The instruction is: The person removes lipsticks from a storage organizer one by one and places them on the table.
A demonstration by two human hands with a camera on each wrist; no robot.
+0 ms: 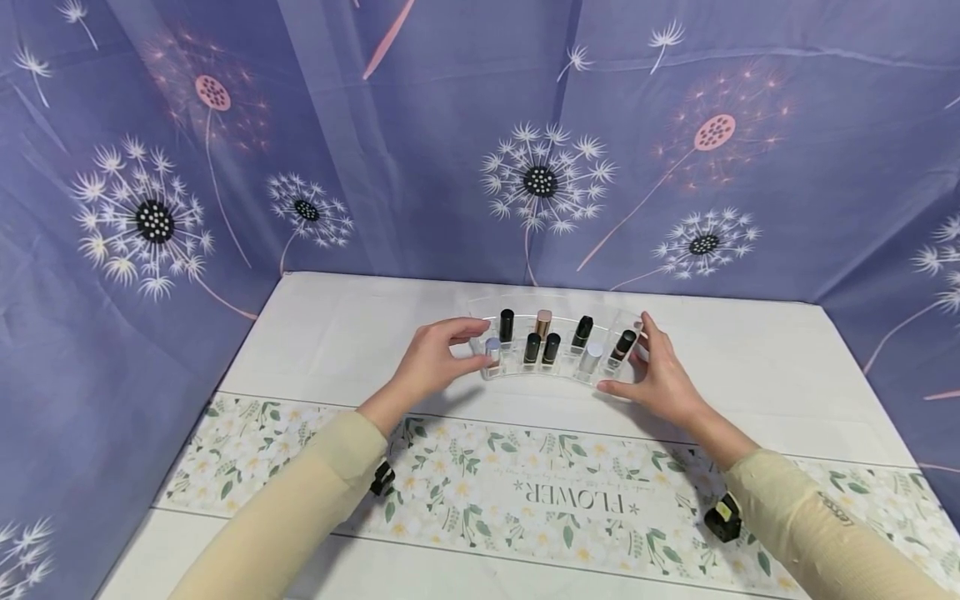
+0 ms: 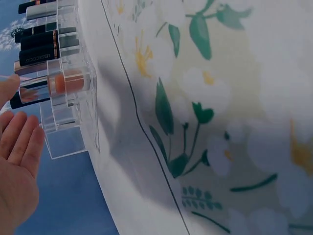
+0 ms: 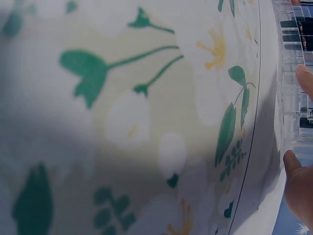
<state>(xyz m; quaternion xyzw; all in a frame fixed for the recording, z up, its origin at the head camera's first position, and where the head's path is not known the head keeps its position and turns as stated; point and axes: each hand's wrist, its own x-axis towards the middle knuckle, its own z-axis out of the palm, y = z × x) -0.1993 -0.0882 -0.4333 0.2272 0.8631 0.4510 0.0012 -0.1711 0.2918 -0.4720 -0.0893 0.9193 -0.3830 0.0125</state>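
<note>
A clear, curved, stepped lipstick stand [image 1: 555, 373] on the white table holds several lipsticks, with black, rose-gold and silver-grey caps. At its left end is my left hand [image 1: 438, 354]; the thumb touches the shiny lipstick [image 1: 492, 350] in the front row. Seen from the left wrist, that hand's other fingers [image 2: 22, 139] lie straight beside the stand's end. My right hand [image 1: 663, 379] grips the right end, thumb low at the front corner and fingers round the back edge, near a tilted black lipstick [image 1: 622, 346]. The right wrist view shows only part of this hand [image 3: 301, 191].
A printed floral runner [image 1: 480, 475] crosses the table in front of the stand. Blue dandelion-patterned cloth [image 1: 420, 167] stands behind and to both sides. A black wrist device [image 1: 723, 518] sits below the right forearm, another [image 1: 382, 478] below the left.
</note>
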